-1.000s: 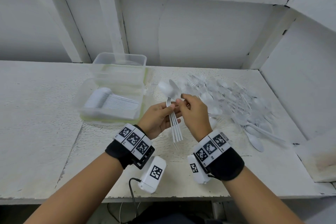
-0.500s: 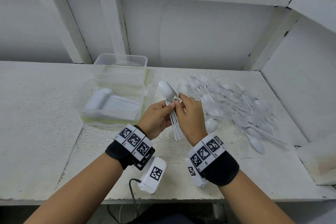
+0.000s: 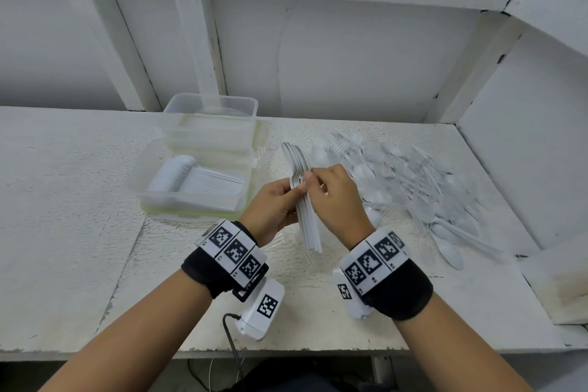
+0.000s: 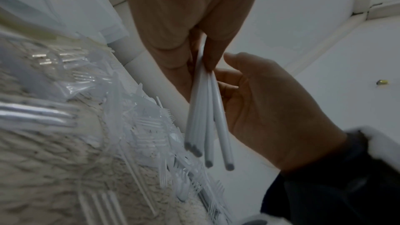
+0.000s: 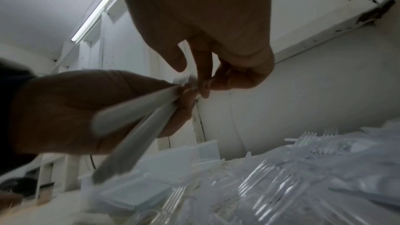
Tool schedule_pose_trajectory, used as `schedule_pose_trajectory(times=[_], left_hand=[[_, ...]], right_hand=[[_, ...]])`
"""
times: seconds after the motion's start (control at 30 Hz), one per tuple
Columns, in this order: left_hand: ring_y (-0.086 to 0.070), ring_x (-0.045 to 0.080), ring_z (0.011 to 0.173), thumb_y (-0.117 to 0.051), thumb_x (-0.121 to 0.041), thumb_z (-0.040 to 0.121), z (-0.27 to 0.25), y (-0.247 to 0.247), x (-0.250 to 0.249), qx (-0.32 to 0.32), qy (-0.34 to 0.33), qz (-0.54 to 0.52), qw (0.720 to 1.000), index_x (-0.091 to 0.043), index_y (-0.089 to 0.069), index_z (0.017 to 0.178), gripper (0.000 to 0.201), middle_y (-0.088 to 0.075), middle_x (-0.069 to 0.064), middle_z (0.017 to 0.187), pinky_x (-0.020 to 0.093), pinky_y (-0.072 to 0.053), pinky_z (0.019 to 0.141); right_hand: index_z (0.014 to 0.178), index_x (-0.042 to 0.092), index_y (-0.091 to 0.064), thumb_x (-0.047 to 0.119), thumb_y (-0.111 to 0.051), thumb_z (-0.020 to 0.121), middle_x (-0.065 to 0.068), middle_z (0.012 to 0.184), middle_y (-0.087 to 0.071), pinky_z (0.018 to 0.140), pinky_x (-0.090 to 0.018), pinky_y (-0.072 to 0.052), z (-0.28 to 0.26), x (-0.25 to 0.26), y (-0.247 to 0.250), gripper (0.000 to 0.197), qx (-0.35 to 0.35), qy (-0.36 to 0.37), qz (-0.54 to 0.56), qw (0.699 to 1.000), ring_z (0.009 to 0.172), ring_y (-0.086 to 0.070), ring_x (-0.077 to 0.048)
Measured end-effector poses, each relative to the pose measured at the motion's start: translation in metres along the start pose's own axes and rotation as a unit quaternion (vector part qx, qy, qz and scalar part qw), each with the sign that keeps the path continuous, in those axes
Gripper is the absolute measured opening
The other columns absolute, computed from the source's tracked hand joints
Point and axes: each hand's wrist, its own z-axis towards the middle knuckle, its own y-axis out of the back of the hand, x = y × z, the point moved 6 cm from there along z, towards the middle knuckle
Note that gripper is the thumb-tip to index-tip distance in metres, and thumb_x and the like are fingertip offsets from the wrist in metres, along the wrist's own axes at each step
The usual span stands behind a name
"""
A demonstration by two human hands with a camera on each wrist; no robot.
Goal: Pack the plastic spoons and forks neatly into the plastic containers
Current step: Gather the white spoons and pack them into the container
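On the white table (image 3: 63, 200) little has changed on the large scale. The loose pile of spoons and forks (image 3: 413, 181) still sprawls at two o'clock from our hands. The near container (image 3: 191, 210) at ten o'clock still holds its one neat row of cutlery, with the empty containers (image 3: 210, 105) stacked just behind it.

The change is in the bundle (image 3: 307, 219) we hold above the table, between the two. A second ago a broad spoon bowl faced us at its top; now the heads show edge-on and close together, pointing to twelve, so we judge the bundle squared up and nearly ready to lay in.

Our left hand (image 3: 270, 204) stays curled round the handles. Our right hand (image 3: 337, 197) has shifted up, its fingertips (image 5: 203, 90) pinched together on the necks just below the heads.
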Motion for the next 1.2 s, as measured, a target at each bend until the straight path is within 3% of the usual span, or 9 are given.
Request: schedule_pose_trajectory(times=[0.1, 0.2, 0.33, 0.57, 0.7, 0.83, 1.0, 1.13, 1.2], left_hand=[[-0.065, 0.013, 0.072, -0.044, -0.014, 0.097, 0.000, 0.000, 0.002, 0.007, 0.005, 0.024, 1.000, 0.000, -0.059, 0.109, 0.023, -0.062, 0.015, 0.095, 0.026, -0.057, 0.072], [-0.064, 0.014, 0.071, -0.043, -0.012, 0.098, -0.001, 0.000, 0.000, 0.015, 0.008, 0.037, 0.999, -0.006, -0.060, 0.101, 0.018, -0.061, 0.011, 0.086, 0.026, -0.056, 0.072], [-0.064, 0.011, 0.069, -0.042, -0.012, 0.098, -0.003, 0.000, -0.004, 0.038, 0.019, 0.046, 0.998, -0.009, -0.059, 0.103, 0.018, -0.061, 0.006, 0.080, 0.024, -0.056, 0.068], [-0.070, 0.014, 0.077, -0.043, -0.009, 0.096, -0.003, 0.003, -0.008, 0.068, 0.053, -0.015, 0.996, -0.002, -0.061, 0.104, 0.021, -0.072, 0.006, 0.082, 0.026, -0.058, 0.071], [-0.071, 0.016, 0.077, -0.045, -0.011, 0.096, -0.002, 0.004, -0.005, 0.052, 0.063, -0.058, 0.995, 0.000, -0.062, 0.102, 0.022, -0.072, 0.009, 0.087, 0.026, -0.058, 0.074], [-0.068, 0.012, 0.066, -0.046, -0.012, 0.096, 0.006, 0.019, -0.001, -0.062, 0.048, -0.091, 0.993, -0.001, -0.060, 0.101, 0.018, -0.069, 0.008, 0.086, 0.021, -0.057, 0.062], [-0.058, 0.008, 0.051, -0.046, -0.014, 0.097, 0.009, 0.023, -0.002, -0.121, 0.028, -0.092, 0.988, -0.007, -0.058, 0.091, 0.015, -0.058, 0.007, 0.074, 0.018, -0.051, 0.052], [-0.060, 0.008, 0.052, -0.047, -0.018, 0.097, 0.009, 0.022, -0.007, -0.112, 0.013, -0.085, 0.990, -0.008, -0.056, 0.088, 0.016, -0.062, 0.003, 0.068, 0.021, -0.054, 0.062], [-0.064, 0.010, 0.065, -0.048, -0.021, 0.097, 0.009, 0.023, -0.011, -0.103, 0.007, -0.067, 0.992, -0.007, -0.056, 0.093, 0.016, -0.065, 0.004, 0.076, 0.026, -0.054, 0.073]], right_hand=[[0.128, 0.018, -0.054, 0.033, -0.047, 0.096, -0.003, 0.095, -0.053, 0.078, -0.023, -0.046, 0.005, 0.002, 0.005, 0.037, 0.002, -0.007, 0.068, 0.998, 0.081, -0.053, -0.010], [0.132, 0.020, -0.052, 0.030, -0.050, 0.095, -0.003, 0.097, -0.055, 0.067, -0.004, -0.040, 0.012, 0.005, 0.008, 0.038, -0.001, 0.014, 0.035, 0.999, 0.073, -0.050, -0.001], [0.116, 0.021, -0.061, 0.025, -0.057, 0.092, -0.006, 0.088, -0.062, 0.071, -0.030, -0.055, 0.016, 0.003, 0.008, 0.025, -0.002, 0.002, 0.114, 0.994, 0.078, -0.063, -0.018], [0.088, 0.019, -0.062, 0.015, -0.061, 0.089, 0.011, 0.083, -0.063, 0.072, -0.014, -0.048, 0.009, 0.006, 0.014, 0.005, -0.036, 0.033, 0.162, 0.986, 0.084, -0.059, -0.011], [0.102, 0.020, -0.067, 0.018, -0.055, 0.092, 0.021, 0.090, -0.060, 0.081, -0.036, -0.053, 0.005, 0.005, 0.008, 0.015, -0.014, 0.048, 0.123, 0.991, 0.091, -0.058, -0.014], [0.122, 0.012, -0.055, 0.027, -0.048, 0.096, -0.003, 0.117, -0.054, 0.089, -0.029, -0.044, -0.004, 0.007, -0.003, 0.030, 0.016, 0.103, -0.027, 0.994, 0.103, -0.053, -0.019], [0.138, 0.010, -0.031, 0.037, -0.035, 0.099, -0.010, 0.121, -0.050, 0.079, -0.036, -0.044, -0.014, 0.008, -0.030, 0.047, 0.085, 0.118, -0.269, 0.952, 0.103, -0.054, -0.027], [0.138, 0.009, -0.030, 0.025, -0.029, 0.102, -0.011, 0.119, -0.047, 0.064, -0.030, -0.039, -0.010, 0.013, -0.028, 0.040, 0.087, 0.126, -0.230, 0.961, 0.087, -0.057, -0.027], [0.138, 0.009, -0.031, 0.020, -0.031, 0.102, -0.010, 0.121, -0.048, 0.067, -0.033, -0.045, -0.008, 0.015, -0.027, 0.038, 0.091, 0.134, -0.196, 0.967, 0.086, -0.058, -0.028]])
